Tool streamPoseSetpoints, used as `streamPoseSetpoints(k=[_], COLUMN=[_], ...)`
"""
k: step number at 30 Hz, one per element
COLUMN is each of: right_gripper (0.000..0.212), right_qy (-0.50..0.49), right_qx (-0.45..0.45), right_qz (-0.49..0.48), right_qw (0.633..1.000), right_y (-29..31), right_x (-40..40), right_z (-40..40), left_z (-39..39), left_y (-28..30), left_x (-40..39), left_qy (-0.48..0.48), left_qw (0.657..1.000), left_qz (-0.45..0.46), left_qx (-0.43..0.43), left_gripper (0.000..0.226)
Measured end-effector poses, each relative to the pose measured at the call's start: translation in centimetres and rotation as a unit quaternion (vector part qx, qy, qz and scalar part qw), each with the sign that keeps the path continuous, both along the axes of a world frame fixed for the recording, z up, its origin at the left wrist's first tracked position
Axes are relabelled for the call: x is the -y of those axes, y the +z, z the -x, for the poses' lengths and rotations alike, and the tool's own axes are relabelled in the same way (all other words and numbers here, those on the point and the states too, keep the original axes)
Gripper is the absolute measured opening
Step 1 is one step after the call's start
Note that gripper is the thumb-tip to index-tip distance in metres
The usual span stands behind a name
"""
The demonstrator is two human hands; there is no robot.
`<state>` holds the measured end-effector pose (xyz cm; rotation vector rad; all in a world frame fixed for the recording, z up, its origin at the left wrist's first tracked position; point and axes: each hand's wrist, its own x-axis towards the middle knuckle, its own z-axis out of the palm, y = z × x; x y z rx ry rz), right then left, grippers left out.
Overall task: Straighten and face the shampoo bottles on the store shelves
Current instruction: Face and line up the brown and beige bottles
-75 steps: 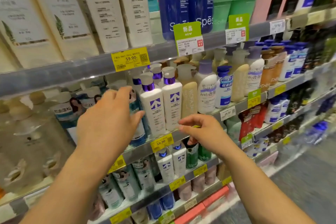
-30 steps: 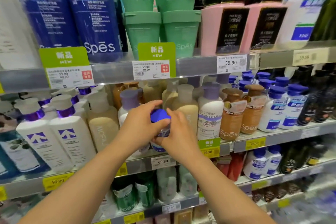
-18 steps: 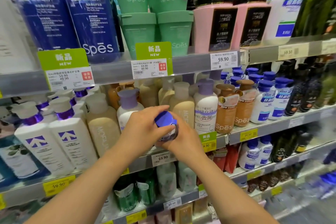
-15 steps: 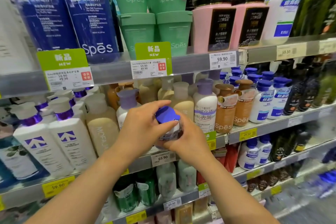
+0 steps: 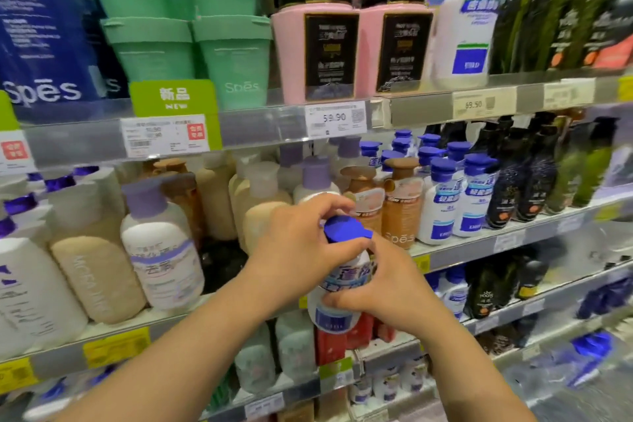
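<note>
While we hold the white bottle with the blue cap (image 5: 344,271) out in front of the middle shelf (image 5: 479,247), both of our hands are on it: our left hand (image 5: 301,247) curls round the neck just under the cap, and our right hand (image 5: 387,288) wraps the lower body from the right. The bottle sits near us, off the shelf, tilted a little, its base hanging over the shelf's front edge. Just left of our hands a dark gap (image 5: 222,264) opens between the white bottle with the lilac cap (image 5: 161,243) and the beige bottles (image 5: 263,216). To the right, the matching blue-capped bottles (image 5: 455,202) stand packed close, touching the brown bottles (image 5: 399,212). Overhead, the upper shelf's rail with its price tags (image 5: 335,118) hangs low above the bottle tops. Our hands cover much of the held bottle's label, and its print is too blurred to read. The far right shelves smear into blur, the green tubs (image 5: 233,55) are cut off at the top, and the lower shelf behind our forearms is mostly hidden.
</note>
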<state>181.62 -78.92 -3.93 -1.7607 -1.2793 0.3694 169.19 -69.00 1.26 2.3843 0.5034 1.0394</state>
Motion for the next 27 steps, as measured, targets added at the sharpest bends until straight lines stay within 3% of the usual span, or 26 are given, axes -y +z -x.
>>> streamPoseSetpoints(k=[5,10,13,16,21,27], right_gripper=[0.063,0.070,0.064,0.061,0.084,0.093], right_qy=[-0.016,-0.034,-0.039,-0.036,-0.023,-0.012], right_qx=[-0.025,-0.082,-0.086,-0.095,-0.093,-0.097], right_qz=[0.023,0.033,0.025,0.035,0.044,0.030], right_qw=[0.999,0.996,0.995,0.994,0.994,0.995], right_y=[0.1,0.1,0.3,0.5,0.4,0.8], right_x=[2.4,4.2,4.6,4.8,4.7,4.3], right_z=[-9.1,-17.5,-20.5,-22.3,-24.3,-25.8], left_z=[-8.7,-15.6,-18.6,-20.8,-22.8,-23.8], left_y=[0.4,-0.7,-1.9,-2.3,-2.4,-3.1], left_x=[1.9,2.3,2.5,2.3,1.4,1.2], left_qy=[0.016,0.130,0.167,0.193,0.246,0.297], left_qw=[0.999,0.989,0.976,0.967,0.947,0.933], left_qz=[0.020,-0.004,0.021,0.073,0.136,0.086], left_qx=[-0.029,-0.068,-0.139,-0.148,-0.157,-0.182], left_gripper=[0.041,0.054,0.068,0.067,0.077,0.083])
